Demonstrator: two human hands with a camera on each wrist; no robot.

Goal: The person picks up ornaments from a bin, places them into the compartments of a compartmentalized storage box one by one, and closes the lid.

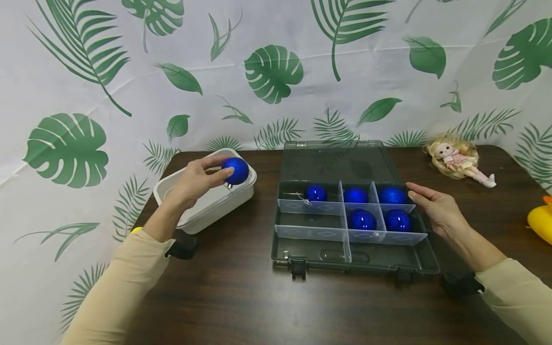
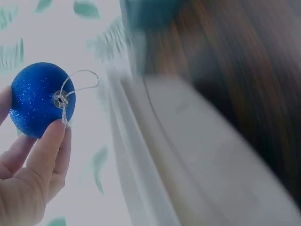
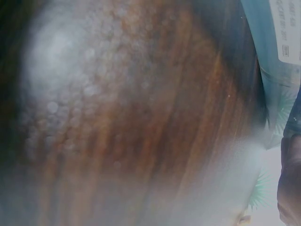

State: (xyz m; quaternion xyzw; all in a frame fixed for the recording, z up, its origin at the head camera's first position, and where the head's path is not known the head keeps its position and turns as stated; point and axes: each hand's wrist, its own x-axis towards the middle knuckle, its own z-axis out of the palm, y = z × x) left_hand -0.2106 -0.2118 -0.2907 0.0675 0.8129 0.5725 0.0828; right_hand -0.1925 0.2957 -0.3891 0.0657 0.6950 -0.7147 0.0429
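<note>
Blue glitter catches my eye first, on the ball (image 1: 235, 171) held up by the left hand (image 1: 197, 180), thumb and fingers pinching it. It hangs in view across the far right end of the white bin (image 1: 225, 211), whose long axis runs from eight o'clock to two. The ball itself has no long axis; its silver cap (image 2: 61, 99) marks its one distinct end, pointing toward seven o'clock as I see it from the head view, with a loop of thread trailing off.

The relation that matters, I'd judge, is from ball to divided case (image 1: 314, 266): the case lies at about half past three from those fingers, a stretch of bare table between. Five more blue balls sit in it, three along the back row, two in the middle row. The wide compartment (image 1: 310, 220) at the middle row's left, with no ball that I can see, lies at four o'clock from the held ball, its length running nine to three.

The left hand is nearer to that compartment; the right hand (image 1: 444, 212) is at the case's right edge, fingers nearly straight. I can't tell whether their tips touch it.
</note>
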